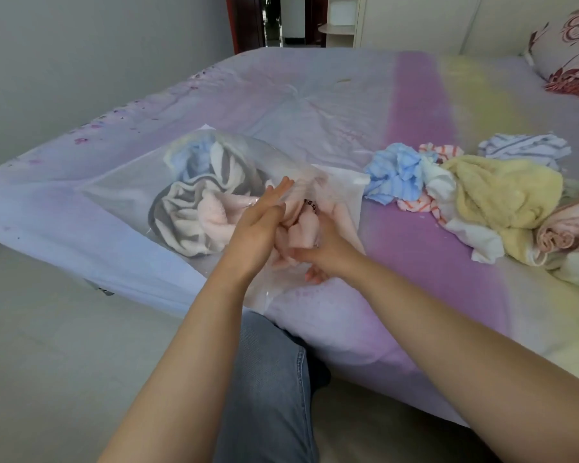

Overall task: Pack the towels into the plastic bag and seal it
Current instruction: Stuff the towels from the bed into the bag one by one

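Note:
A clear plastic bag [121, 182] lies on the bed with its mouth toward me. Inside it are a blue towel [194, 155], a grey and white towel [184, 215] and a pink towel [214, 212]. My left hand [258, 228] is at the bag's mouth with its fingers straight, lying against the plastic. My right hand [325, 248] grips a pink towel [303, 233] at the bag's mouth; its fingers are partly hidden under the plastic. To the right lies a loose pile: a blue towel [395, 172], a red-striped cloth [442, 152], a yellow towel [502, 195], a grey-striped towel [522, 148] and a rolled pink towel [562, 228].
The bed [315, 105] has a lilac, purple and pale yellow sheet. A flowered pillow [572, 51] sits at its far right. The bed's near edge runs beside my jeans-clad leg [268, 379], with a pale tiled floor [47, 329] to the left. A doorway is behind the bed.

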Available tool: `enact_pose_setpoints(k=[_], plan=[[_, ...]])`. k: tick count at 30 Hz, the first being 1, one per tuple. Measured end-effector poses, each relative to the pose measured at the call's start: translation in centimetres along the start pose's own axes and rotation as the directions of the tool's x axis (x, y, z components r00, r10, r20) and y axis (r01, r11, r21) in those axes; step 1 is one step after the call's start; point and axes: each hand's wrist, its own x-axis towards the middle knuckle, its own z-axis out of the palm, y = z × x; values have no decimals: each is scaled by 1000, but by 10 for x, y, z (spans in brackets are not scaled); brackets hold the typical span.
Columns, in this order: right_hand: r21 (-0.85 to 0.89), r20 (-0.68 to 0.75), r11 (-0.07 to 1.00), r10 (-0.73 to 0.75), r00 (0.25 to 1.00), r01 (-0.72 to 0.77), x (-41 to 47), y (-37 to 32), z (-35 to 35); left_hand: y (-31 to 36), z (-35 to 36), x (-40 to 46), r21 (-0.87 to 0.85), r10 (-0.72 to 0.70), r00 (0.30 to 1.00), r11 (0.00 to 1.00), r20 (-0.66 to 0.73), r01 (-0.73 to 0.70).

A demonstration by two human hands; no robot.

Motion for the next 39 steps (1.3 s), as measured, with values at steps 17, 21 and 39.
enact_pose_setpoints(k=[17, 21, 39], plan=[[-322, -183, 942, -165, 969, 99, 4, 30, -23, -4, 14, 12, 139, -11, 1000, 990, 13, 9], [-425, -534, 903, -299, 791, 55, -21, 52, -93, -12, 34, 17, 617, 131, 991, 777, 38, -126], [-272, -912, 846, -378, 157, 458, -89, 24, -177, -12, 110, 4, 609, 552, 818, 597, 159, -522]])
